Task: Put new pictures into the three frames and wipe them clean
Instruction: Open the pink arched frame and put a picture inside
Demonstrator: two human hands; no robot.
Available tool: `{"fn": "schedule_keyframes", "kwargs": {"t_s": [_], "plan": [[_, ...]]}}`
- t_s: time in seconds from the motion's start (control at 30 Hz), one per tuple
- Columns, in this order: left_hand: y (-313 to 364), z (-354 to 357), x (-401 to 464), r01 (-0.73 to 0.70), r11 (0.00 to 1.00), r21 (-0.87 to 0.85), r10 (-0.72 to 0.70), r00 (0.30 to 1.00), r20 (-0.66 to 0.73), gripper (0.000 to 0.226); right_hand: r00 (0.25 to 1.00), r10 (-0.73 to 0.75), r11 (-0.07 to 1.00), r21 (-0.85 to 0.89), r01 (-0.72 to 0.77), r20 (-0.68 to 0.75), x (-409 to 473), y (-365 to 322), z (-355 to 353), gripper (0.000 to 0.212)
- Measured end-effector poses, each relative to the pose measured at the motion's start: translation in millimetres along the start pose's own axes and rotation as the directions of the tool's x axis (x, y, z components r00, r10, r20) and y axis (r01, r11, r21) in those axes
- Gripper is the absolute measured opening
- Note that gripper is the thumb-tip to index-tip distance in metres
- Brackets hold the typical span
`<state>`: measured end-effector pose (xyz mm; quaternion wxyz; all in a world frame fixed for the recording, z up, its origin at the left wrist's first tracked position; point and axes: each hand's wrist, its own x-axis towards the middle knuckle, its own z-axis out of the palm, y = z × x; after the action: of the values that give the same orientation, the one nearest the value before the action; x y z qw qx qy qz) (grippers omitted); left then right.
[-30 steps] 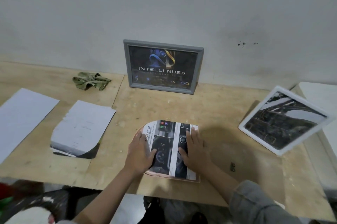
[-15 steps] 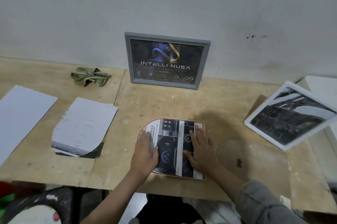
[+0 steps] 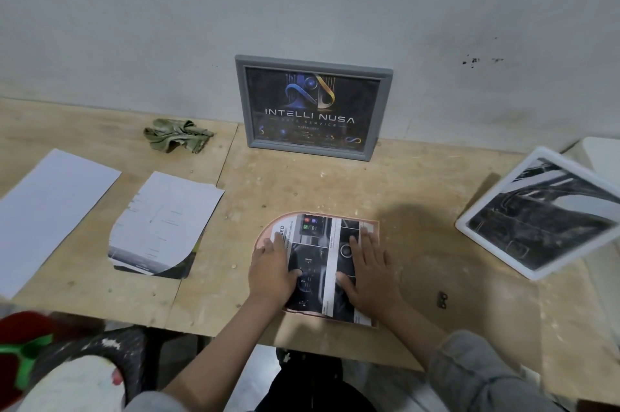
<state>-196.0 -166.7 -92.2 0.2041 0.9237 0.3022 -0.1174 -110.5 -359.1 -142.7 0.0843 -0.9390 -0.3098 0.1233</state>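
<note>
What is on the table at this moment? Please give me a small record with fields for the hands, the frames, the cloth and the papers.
left hand: flat on the cut picture
right hand: flat on the same picture
pink frame: lying under the picture
grey frame: upright against the wall, picture inside
white frame: tilted, at right
green cloth: crumpled, back left
papers: cut sheet, plain sheet, at left

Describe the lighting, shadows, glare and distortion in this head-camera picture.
Head view: dim, flat light with a bluish cast; a soft shadow falls on the table just right of the hands, left and right; the white frame shows pale streaks that may be glare or print; wide-angle bending curves the table's edge; the bottom-left corner is blurred.
</note>
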Motion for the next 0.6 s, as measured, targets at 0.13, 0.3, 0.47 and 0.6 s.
{"fn": "schedule_keyframes", "kwargs": {"t_s": [0.13,0.3,0.47,0.6], "plan": [[8,-10,1,0.087,0.994,-0.06,-0.089,0.995,-0.037,0.066,1.0,0.0,1.0,0.017,0.0,-0.008,0,-1,0,0.079],[12,-11,1,0.125,0.989,-0.072,-0.129,0.99,-0.058,0.057,1.0,-0.001,1.0,0.014,0.001,-0.029,0,-2,-2,0.079],[15,-16,3,0.152,0.972,-0.179,-0.169,0.982,-0.087,0.047,0.999,0.003,1.0,0.001,-0.003,-0.044,0,-3,-1,0.079],[14,-20,4,0.159,0.945,-0.285,-0.204,0.969,-0.137,0.039,0.998,0.006,1.0,0.002,-0.006,-0.064,0,-2,2,0.079]]}}
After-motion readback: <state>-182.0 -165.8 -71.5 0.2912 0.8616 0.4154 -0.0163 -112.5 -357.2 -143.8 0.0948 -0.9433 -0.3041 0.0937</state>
